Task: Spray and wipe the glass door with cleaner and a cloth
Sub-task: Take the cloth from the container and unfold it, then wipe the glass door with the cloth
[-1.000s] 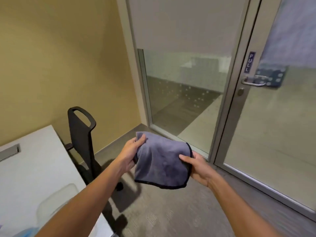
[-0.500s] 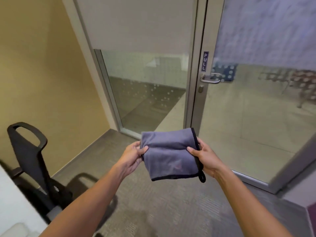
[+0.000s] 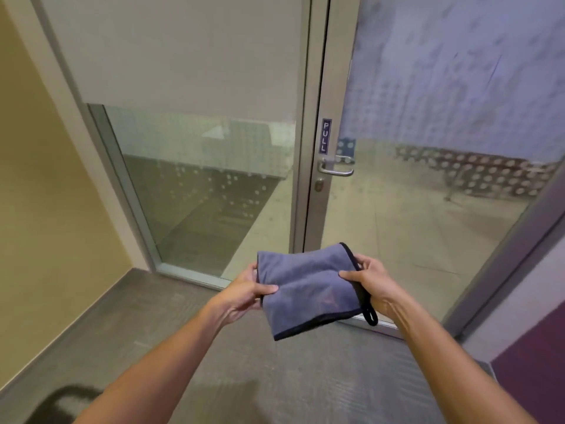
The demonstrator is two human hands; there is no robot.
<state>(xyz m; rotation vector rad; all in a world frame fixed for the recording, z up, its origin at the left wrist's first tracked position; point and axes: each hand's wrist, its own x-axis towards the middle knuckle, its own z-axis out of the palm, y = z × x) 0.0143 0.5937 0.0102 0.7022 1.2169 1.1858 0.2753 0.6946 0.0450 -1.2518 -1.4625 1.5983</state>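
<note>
Cloth (image 3: 308,289), grey-blue w/ dark trim, is held folded at waist height in front of the door, over the floor (image 3: 238,371), not touching glass. Left hand (image 3: 244,293) is closed on its left edge, thumb on top; right hand (image 3: 371,286) is closed on the right edge beside the hanging loop (image 3: 370,316).

Step in hand looks like prepping the cloth into a pad. To do it well: fold flat into a palm-sized square, tuck the loop inside so it doesn't drag streaks, keep a clean face out, then shift to one hand so the other is free for the spray.

Glass door (image 3: 428,209) stands just ahead, handle (image 3: 336,169) and PULL sign (image 3: 326,136) on its left stile; fixed glass panel (image 3: 208,191) to its left.

Hard to tell: no cleaner bottle in view, so can't say where it is. Can't tell if the glass is wet; the dots could be frosting pattern or droplets. Door's top and right side are cut off. Dark blurry shape (image 3: 70,402) bottom-left is unidentifiable. Fingers under the cloth are hidden.
</note>
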